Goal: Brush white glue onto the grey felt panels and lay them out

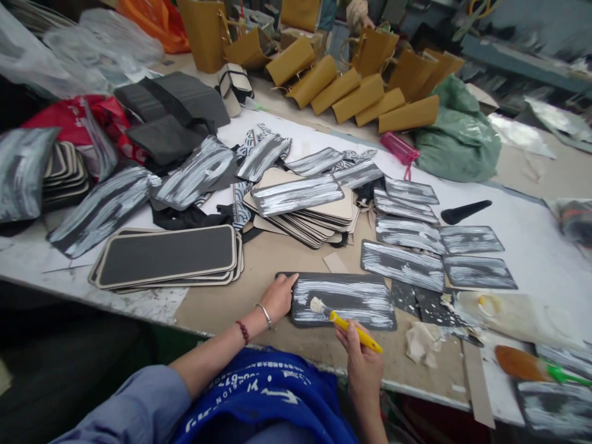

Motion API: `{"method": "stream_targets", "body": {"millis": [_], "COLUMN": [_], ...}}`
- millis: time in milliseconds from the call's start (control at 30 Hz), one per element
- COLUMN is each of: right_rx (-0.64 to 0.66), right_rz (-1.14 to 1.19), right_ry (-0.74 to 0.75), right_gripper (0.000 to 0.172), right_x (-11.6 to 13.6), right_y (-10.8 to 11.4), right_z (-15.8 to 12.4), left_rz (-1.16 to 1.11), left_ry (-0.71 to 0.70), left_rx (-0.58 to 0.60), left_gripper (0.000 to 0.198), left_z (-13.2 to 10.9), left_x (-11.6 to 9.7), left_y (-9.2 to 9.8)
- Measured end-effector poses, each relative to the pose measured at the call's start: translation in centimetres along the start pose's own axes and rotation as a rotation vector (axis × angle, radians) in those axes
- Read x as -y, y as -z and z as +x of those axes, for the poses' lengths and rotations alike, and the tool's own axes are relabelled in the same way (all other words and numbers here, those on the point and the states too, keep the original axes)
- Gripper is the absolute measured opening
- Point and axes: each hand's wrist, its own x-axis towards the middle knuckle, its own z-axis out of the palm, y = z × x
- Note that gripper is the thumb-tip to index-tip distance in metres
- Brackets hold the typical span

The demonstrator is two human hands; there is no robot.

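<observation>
In front of me a dark rectangular panel (340,302) lies flat, streaked with white paste. My left hand (277,298) rests at its left end, index finger stretched onto the upper left corner and the other fingers partly hidden. Wrapped around the yellow handle of a brush (356,332), my right hand (361,357) is closed. The brush's white-coated bristles are over the left part of the panel; whether they touch it I cannot tell. Left of my left hand is a stack of dark panels with beige borders (166,256).
Coated dark pieces (402,265) lie to the right, and more are draped over a stack of beige-edged panels (305,209). A crumpled cloth (423,342) and another brush (522,364) are at right. Mustard-coloured bags (361,98) line the back, near a person's hand (358,13).
</observation>
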Motion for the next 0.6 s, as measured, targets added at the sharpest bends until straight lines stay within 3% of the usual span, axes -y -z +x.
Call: {"method": "stream_targets", "body": {"millis": [200,333,500,600], "right_rx": [0.000,-0.003,0.000,0.004], "right_rz": [-0.009,-0.038,-0.058,-0.047], "right_ry": [0.003,0.000,0.012,0.024], "right_gripper": [0.042,0.043,0.043,0.043], "right_x": [-0.2,-0.4,-0.7,-0.9], "right_y": [0.1,0.0,0.1,0.2], "right_z": [-0.1,-0.3,-0.3,-0.3], "left_rz": [0.052,-0.060,-0.406,-0.419], "left_ry": [-0.169,-0.234,0.118,0.184], "left_rx": [-0.021,-0.061,0.047,0.106], "left_gripper": [0.047,0.040,0.027,0.016], "left_z": [0.2,-0.1,0.6,1.0], "left_x": [0.3,-0.3,-0.5,-0.1], "left_y": [1.0,1.7,1.2,0.7]}}
